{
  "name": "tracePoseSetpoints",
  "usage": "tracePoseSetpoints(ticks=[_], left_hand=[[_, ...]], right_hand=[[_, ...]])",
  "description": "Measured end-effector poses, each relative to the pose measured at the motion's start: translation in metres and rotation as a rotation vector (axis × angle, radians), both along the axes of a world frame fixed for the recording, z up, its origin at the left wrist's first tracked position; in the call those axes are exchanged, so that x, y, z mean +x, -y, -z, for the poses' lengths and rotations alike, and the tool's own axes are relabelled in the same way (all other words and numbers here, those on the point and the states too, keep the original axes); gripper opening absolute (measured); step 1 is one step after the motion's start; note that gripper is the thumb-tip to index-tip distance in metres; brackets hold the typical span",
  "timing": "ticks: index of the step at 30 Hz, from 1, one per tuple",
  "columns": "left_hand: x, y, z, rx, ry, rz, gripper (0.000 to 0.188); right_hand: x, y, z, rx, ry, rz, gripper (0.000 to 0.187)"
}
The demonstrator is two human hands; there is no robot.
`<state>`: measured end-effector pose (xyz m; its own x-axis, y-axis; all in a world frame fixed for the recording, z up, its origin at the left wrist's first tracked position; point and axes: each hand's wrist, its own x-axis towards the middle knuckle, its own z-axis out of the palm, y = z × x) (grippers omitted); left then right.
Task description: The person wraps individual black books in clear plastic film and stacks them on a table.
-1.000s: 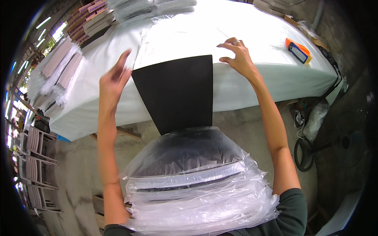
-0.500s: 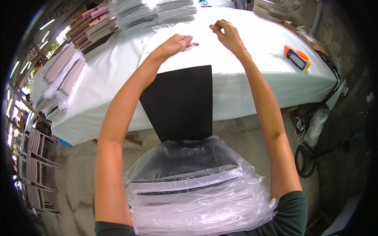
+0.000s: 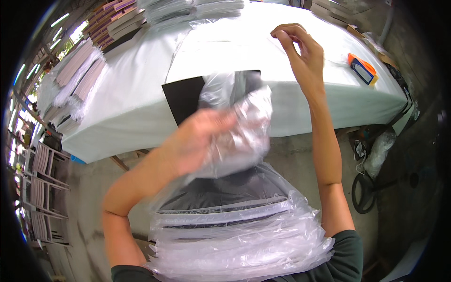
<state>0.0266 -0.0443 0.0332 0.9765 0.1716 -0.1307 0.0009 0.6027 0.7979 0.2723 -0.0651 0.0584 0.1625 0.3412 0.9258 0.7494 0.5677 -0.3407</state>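
Note:
In front of my body, my left hand (image 3: 202,129) is smeared by motion, with a crumpled clear plastic bag (image 3: 253,120) gathered at its fingers. Behind that plastic a black board (image 3: 181,96) leans against the table edge, its middle partly covered. My right hand (image 3: 303,54) is raised over the far part of the table, thumb and fingertips pinched together; whatever may be between them cannot be made out. Against my chest and lap lies a thick stack of clear plastic bags (image 3: 244,239), with black showing through the top one (image 3: 225,190).
The table wears a white cloth (image 3: 127,98). Wrapped stacks (image 3: 77,80), brown and purple cartons (image 3: 110,21) and plastic-covered piles (image 3: 171,14) stand along its left and far sides. An orange and blue tape dispenser (image 3: 362,69) sits at right. Stacked chairs (image 3: 44,188) and a fan (image 3: 413,178) flank me.
My left hand has come back from the table toward my body, bringing the clear plastic across the black board. My right hand has shifted right and slightly nearer, still pinched.

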Motion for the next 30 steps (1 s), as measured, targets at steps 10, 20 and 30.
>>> tracePoseSetpoints(ticks=[10,20,30], left_hand=[[0.005,-0.016,0.006,0.098,0.123,-0.192,0.037],[0.006,-0.01,0.015,0.065,0.038,-0.202,0.035],[-0.012,-0.06,-0.003,1.418,-0.024,-0.813,0.052]], right_hand=[[-0.08,0.064,0.011,-0.11,0.527,-0.099,0.018],[-0.081,0.065,0.014,-0.087,0.686,-0.04,0.023],[-0.077,0.082,0.03,-0.625,-0.112,-0.349,0.011]])
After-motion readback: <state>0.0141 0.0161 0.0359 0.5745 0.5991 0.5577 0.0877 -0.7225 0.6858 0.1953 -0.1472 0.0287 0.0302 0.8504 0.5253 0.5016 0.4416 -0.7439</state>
